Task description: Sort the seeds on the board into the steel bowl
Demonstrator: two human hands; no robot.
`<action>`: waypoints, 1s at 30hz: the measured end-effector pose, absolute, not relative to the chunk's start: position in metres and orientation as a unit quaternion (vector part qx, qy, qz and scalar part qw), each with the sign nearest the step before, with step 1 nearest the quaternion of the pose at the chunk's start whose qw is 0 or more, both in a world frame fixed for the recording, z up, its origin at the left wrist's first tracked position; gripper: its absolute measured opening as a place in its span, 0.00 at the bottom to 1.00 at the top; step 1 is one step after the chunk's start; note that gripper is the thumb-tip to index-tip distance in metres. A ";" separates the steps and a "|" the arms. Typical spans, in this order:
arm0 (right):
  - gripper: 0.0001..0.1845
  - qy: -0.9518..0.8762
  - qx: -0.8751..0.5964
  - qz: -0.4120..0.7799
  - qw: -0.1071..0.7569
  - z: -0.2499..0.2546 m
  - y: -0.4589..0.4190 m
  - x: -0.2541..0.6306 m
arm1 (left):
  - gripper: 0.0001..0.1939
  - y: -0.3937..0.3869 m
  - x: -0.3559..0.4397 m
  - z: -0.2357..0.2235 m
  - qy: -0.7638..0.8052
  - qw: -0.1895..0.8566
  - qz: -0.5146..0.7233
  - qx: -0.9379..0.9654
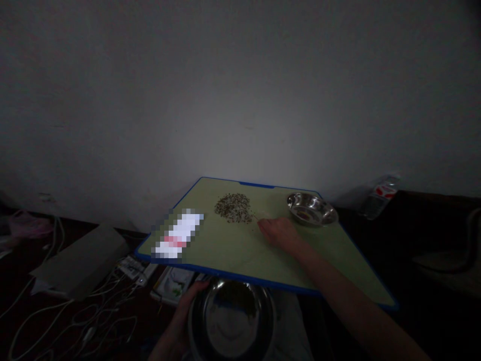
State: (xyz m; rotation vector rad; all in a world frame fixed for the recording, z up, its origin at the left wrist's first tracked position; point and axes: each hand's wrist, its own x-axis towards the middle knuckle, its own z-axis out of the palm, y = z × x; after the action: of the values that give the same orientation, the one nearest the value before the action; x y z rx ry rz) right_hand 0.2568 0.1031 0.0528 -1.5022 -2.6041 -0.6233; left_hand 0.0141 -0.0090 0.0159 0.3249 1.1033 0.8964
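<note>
On the pale green board (233,250) with a blue rim lies a spread pile of small dark and light grains (233,207). My right hand (277,233) rests low at the pile's right edge, fingers pinched together. From its fingertips a thin stick (255,217) seems to reach toward the grains; its kind is too faint to make out. Below the board's front edge, my left hand (186,306) grips the left rim of a large shiny metal bowl (233,321). Dark matter shows along the bowl's far inner side. Part of the left hand's fingers is hidden by the bowl.
A smaller metal bowl (311,209) stands at the board's back right. A bright, pixelated phone-like object (178,235) lies at its left. White cables (90,326) and a grey box (80,260) are on the left. A plastic bottle (381,196) is beyond the right edge; a wall (240,100) rises behind.
</note>
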 end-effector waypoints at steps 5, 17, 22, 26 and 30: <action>0.17 -0.828 -0.512 -0.222 0.050 0.050 0.109 0.265 | 0.08 -0.012 0.015 0.022 0.480 0.749 0.429 0.159; 0.20 -0.806 -0.548 -0.214 0.065 0.054 0.096 0.261 | 0.09 -0.011 0.014 0.023 0.489 0.758 0.410 0.137; 0.19 -0.814 -0.541 -0.200 0.069 0.055 0.087 0.259 | 0.09 -0.012 0.013 0.022 0.468 0.759 0.439 0.116; 0.18 -0.813 -0.546 -0.184 0.084 0.052 0.087 0.256 | 0.08 -0.010 0.012 0.015 0.462 0.767 0.429 0.118; 0.17 -0.815 -0.548 -0.161 0.101 0.050 0.092 0.252 | 0.09 -0.010 0.013 0.013 0.463 0.782 0.403 0.107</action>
State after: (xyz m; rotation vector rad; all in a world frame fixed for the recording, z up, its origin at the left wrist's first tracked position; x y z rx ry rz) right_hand 0.2525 0.0918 0.0496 -1.6183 -2.4069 -0.4769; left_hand 0.0130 -0.0098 0.0131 0.2300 0.9999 0.8708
